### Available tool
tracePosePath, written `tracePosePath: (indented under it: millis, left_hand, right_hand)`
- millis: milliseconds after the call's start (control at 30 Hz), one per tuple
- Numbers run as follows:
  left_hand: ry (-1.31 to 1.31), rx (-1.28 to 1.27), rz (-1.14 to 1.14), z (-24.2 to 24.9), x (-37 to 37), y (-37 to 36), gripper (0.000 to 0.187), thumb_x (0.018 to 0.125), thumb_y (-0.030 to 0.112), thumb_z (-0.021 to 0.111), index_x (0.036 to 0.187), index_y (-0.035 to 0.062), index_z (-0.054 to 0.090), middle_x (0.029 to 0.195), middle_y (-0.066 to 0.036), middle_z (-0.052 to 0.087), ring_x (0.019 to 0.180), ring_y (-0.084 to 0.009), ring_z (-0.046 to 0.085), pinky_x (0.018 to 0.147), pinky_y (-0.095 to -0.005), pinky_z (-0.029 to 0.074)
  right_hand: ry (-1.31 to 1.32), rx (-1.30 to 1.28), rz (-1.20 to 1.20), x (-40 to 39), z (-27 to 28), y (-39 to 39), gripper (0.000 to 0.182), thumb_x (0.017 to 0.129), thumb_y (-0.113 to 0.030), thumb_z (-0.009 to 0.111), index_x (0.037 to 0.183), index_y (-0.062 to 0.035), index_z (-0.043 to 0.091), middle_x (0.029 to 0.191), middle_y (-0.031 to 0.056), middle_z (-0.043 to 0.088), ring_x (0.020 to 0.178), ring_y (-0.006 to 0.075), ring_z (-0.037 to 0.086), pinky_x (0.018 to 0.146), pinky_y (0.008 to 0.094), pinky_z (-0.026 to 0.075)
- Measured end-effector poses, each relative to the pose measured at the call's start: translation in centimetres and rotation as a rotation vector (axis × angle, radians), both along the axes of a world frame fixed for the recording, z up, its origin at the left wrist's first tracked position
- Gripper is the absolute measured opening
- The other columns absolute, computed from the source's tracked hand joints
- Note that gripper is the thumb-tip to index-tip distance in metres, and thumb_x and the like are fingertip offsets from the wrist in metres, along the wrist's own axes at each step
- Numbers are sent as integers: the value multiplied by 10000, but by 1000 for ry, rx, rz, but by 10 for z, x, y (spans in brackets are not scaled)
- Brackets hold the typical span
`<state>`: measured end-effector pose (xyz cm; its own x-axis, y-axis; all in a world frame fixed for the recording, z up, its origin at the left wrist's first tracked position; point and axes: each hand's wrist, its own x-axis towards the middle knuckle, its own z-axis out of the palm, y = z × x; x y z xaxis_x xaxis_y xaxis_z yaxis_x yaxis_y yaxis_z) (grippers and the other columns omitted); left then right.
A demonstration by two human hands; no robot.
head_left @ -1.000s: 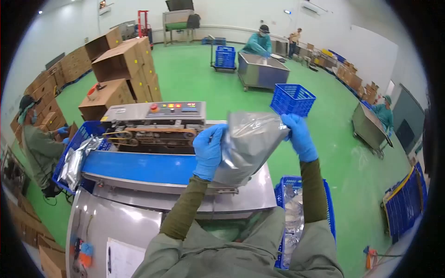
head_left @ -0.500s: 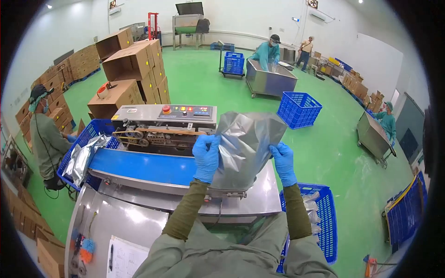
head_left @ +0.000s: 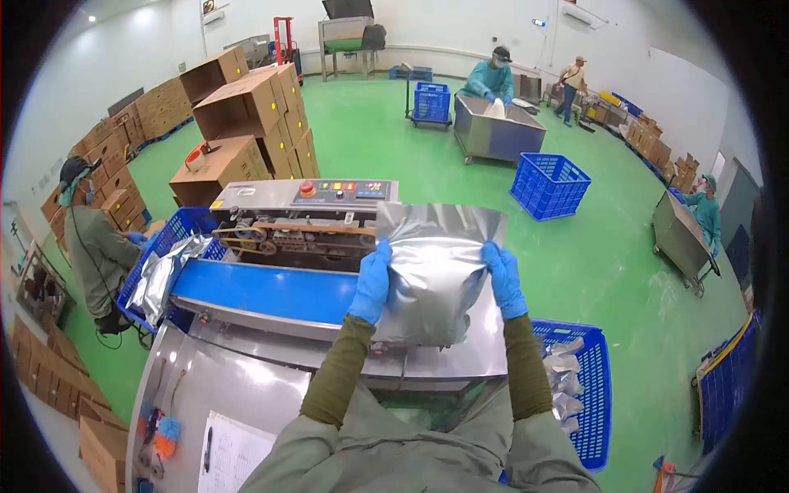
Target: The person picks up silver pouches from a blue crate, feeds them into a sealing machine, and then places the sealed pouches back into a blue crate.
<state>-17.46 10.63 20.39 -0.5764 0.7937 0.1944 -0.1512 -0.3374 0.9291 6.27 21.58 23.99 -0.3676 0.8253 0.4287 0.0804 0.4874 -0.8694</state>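
A silver foil bag (head_left: 436, 279) is held upright between my two blue-gloved hands, in front of the right end of a band sealing machine (head_left: 304, 226). My left hand (head_left: 373, 283) pinches its left edge, and my right hand (head_left: 503, 279) grips the right edge. The top of the bag looks flat and smooth, while its lower part bulges. To the left of the bag runs the sealer's blue conveyor belt (head_left: 263, 289). Several more foil bags (head_left: 564, 382) stand in a blue crate (head_left: 593, 394) by my right side.
Foil bags (head_left: 164, 275) lie over a blue crate (head_left: 187, 226) at the belt's left end. A steel table (head_left: 238, 378) holds papers (head_left: 234, 456) and a pen. Cardboard boxes (head_left: 246, 115) are stacked behind the sealer. Co-workers sit left and stand by metal carts (head_left: 497, 131).
The foil bag has been straightened and its top pulled flat between my hands. My right hand has moved slightly up. The whole view has shifted a little.
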Motion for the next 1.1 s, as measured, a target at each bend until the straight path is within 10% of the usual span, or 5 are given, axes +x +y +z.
tracePosePath:
  millis: [633, 767, 867, 1000, 1100]
  left_hand:
    - [-94, -460, -64, -67, -104, 21, 465, 920, 389, 412, 781, 22, 660, 685, -116, 600, 478, -174, 504, 404, -307, 460]
    - [101, -588, 21, -77, -153, 2, 458, 894, 460, 474, 682, 70, 584, 611, 16, 508, 600, -113, 447, 538, -298, 386]
    - [1204, -723, 396, -55, -178, -54, 344, 910, 377, 465, 881, 38, 509, 819, -15, 478, 756, -151, 421, 639, -337, 373]
    - [988, -154, 355, 15, -49, -73, 423, 909, 367, 455, 1146, 29, 366, 1123, -100, 390, 1032, -230, 368, 836, -391, 339]
    - [1076, -59, -31, 12, 112, -61, 584, 908, 358, 448, 1345, 22, 259, 1350, -164, 324, 1239, -288, 327, 984, -431, 314]
  right_hand:
    - [-177, -282, 66, -92, -113, 43, 355, 875, -334, 521, 767, -15, 633, 661, -26, 530, 593, 82, 461, 507, 276, 396]
    - [-106, -225, 129, -125, -130, 27, 483, 876, -390, 478, 761, 66, 590, 596, 146, 567, 586, 213, 563, 573, 371, 450]
    - [124, -847, 303, -100, -71, -35, 400, 902, -398, 454, 894, -25, 598, 710, 71, 600, 602, 178, 578, 593, 305, 495]
    - [592, -812, 308, -71, -113, -100, 392, 930, -421, 447, 955, -49, 569, 865, 61, 580, 776, 170, 574, 685, 313, 497]
    - [1015, -1412, 783, -39, -72, -128, 645, 897, -598, 350, 1125, -18, 518, 1084, 151, 565, 1055, 213, 515, 934, 392, 425]
